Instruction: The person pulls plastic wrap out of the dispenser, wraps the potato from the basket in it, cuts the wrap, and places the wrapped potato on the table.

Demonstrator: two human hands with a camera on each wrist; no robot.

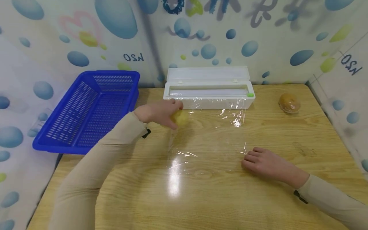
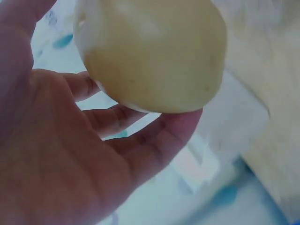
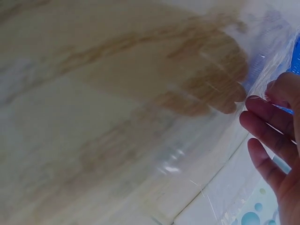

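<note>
My left hand (image 1: 158, 113) grips a smooth, pale yellow round fruit (image 2: 154, 56), its fingers curled about one side. In the head view the fruit is partly hidden by that hand, in front of the dispenser's left end. Clear cling film (image 1: 212, 143) stretches from the white dispenser box (image 1: 210, 103) toward me over the wooden table. At the film's near right corner my right hand (image 1: 267, 166) pinches the edge between thumb and forefinger. The right wrist view shows the film (image 3: 171, 166) creased beside the fingertips, the other fingers loosely bent.
A blue plastic basket (image 1: 69, 149) stands at the table's left edge. Back right on the table (image 1: 230, 198) sits an orange-brown round fruit (image 1: 289, 103) in shiny film. The dispenser's lid (image 1: 208, 74) is raised near the patterned back wall (image 1: 207, 35).
</note>
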